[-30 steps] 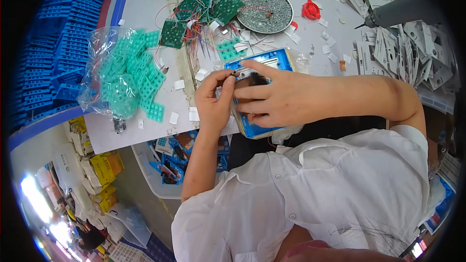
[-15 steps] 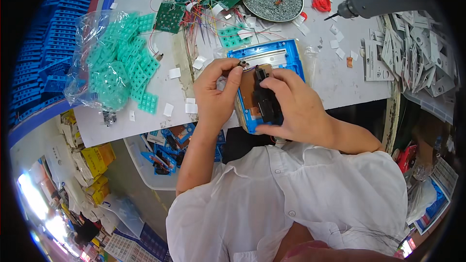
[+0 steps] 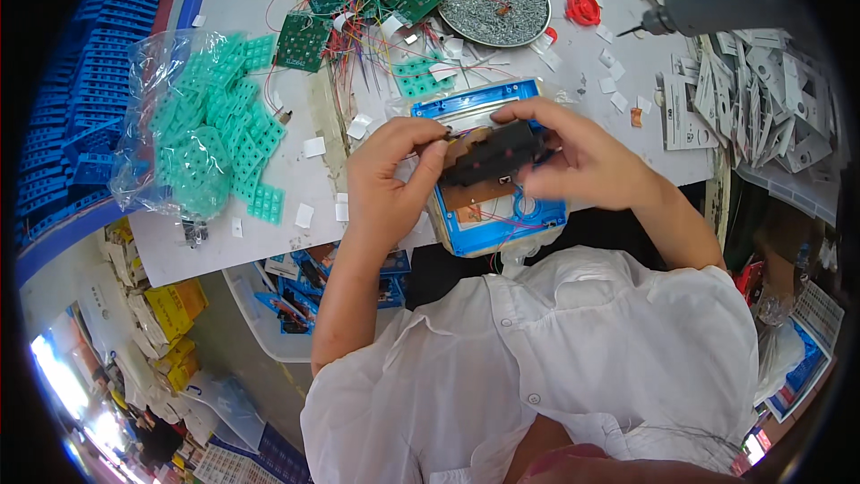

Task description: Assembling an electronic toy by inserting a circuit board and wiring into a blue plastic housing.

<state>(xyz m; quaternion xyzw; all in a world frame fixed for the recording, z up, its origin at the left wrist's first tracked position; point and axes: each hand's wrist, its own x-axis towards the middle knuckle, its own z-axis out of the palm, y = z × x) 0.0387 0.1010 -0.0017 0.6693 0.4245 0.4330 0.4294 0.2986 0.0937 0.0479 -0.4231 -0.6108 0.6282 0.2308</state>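
A black plastic part (image 3: 494,154) is held slantwise over an open blue plastic casing (image 3: 466,240) by my right hand (image 3: 596,157), its fingers and thumb gripping the part's right end. My left hand (image 3: 390,175) is at the casing's left side, thumb and forefinger pinched on something small and dark whose kind I cannot make out. Inside the casing show a brown board (image 3: 488,193), a coil of blue wire (image 3: 526,208) and thin red wires. The black part and my hands hide some of the casing's middle.
Green circuit boards (image 3: 303,40) with tangled wires and a round tray of small screws (image 3: 448,13) lie beyond. Teal keypads (image 3: 210,139) spill from a clear bag at left. A power screwdriver (image 3: 681,13) juts in at far right near white panels (image 3: 688,112). Blue casings (image 3: 81,81) are stacked far left.
My right hand has turned the black part from lengthwise to slantwise and lifted it, uncovering the casing's near half with its wires. My left hand keeps its pinch.
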